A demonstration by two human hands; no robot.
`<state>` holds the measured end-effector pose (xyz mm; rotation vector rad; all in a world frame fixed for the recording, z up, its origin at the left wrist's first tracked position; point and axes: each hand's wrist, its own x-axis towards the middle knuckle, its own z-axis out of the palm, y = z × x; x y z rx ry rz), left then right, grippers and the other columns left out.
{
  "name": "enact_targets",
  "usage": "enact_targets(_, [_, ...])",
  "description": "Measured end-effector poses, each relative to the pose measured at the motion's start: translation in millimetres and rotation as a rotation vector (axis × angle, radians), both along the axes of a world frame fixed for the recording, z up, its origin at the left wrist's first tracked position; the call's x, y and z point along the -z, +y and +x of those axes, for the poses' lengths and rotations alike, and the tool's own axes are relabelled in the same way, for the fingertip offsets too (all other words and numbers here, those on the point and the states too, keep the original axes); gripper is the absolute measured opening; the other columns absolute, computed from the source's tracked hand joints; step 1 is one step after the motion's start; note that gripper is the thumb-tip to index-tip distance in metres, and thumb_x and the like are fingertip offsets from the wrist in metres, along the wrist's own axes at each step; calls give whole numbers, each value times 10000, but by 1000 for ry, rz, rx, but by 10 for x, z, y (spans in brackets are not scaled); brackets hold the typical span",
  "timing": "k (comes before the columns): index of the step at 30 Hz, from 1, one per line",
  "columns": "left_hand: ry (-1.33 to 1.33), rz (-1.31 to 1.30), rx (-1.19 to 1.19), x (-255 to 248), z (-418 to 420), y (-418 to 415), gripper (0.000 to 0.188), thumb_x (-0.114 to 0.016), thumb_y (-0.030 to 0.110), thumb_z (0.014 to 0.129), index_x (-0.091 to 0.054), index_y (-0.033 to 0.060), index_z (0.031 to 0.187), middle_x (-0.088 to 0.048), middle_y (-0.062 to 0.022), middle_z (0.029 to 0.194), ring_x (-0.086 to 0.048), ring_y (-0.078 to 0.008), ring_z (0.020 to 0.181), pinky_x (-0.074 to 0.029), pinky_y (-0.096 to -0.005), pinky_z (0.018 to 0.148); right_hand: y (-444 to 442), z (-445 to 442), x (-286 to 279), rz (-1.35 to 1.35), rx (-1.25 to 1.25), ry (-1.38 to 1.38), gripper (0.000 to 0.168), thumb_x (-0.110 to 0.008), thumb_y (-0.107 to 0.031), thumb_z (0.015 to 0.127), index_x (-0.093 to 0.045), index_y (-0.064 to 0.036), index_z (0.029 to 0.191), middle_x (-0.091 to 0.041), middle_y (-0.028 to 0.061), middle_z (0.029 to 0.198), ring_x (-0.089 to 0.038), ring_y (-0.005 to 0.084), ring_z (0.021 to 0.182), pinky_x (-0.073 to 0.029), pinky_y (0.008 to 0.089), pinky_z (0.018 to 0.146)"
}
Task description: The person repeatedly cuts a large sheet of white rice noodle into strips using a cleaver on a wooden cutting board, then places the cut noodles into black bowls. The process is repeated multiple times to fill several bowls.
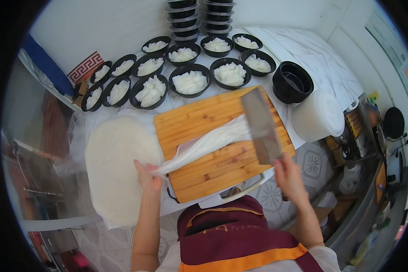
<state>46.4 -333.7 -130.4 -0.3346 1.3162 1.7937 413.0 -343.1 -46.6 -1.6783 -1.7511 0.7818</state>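
My left hand [149, 176] grips the narrow end of a long, gathered, translucent white sheet [210, 144], perhaps a rice noodle sheet. It lies slantwise across a wooden cutting board [221, 171]. My right hand [290, 178] holds a cleaver [262, 125] with a wide rectangular blade, at the sheet's far end. The blade covers that end, so I cannot tell whether it touches the sheet or the board. Left of the board, partly under my left hand, lies a large rounded off-white pile, apparently of flat sheets [117, 173].
Several black bowls [190, 81] with white pieces stand behind the board. Behind them rise two stacks of lidded containers [185, 25]. To the right are empty-looking nested black bowls [292, 83] and a white plastic tub [318, 115]. A white handle [246, 190] sits at the table's front.
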Motion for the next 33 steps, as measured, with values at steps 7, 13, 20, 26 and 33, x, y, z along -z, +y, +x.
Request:
enact_targets(7, [-25, 202, 77, 234, -77, -43, 462, -472, 513, 863, -311, 93, 759, -225, 3, 691, -268, -127, 607, -317, -271, 553, 115, -1118, 173, 137, -368, -149, 128, -434, -38, 814, -379, 33, 906, -547, 236, 599, -559, 420, 572, -439, 479, 498])
enact_targets(13, [1, 208, 89, -159, 205, 158, 416, -473, 471, 876, -353, 96, 740, -279, 5, 656, -305, -115, 573, -334, -263, 539, 168, -1371, 341, 96, -368, -266, 140, -411, 11, 764, -376, 40, 896, -541, 276, 597, -554, 438, 571, -450, 490, 534])
enact_targets(20, [935, 205, 626, -793, 955, 634, 323, -426, 350, 898, -487, 46, 989, -514, -85, 811, -506, -178, 743, -425, -324, 684, -334, -825, 293, -95, -166, -88, 128, -461, -108, 868, -406, 1, 904, -542, 243, 622, -524, 449, 588, -427, 472, 513])
enact_targets(26, [1165, 549, 832, -625, 2033, 1227, 398, -469, 305, 890, -422, -7, 1133, -569, -197, 832, -552, -252, 736, -423, -361, 730, -418, -127, 171, -191, 188, 40, 147, -442, -144, 903, -401, -17, 840, -514, 77, 543, -500, 125, 412, -386, 285, 361])
enact_targets(33, [1776, 220, 901, -442, 980, 813, 477, -482, 174, 862, -364, 45, 1306, -409, -184, 1297, -341, -385, 1220, -243, -472, 1016, -141, 157, 390, -139, 220, -63, 149, -466, -125, 874, -385, -2, 854, -555, 254, 660, -523, 459, 577, -412, 498, 500])
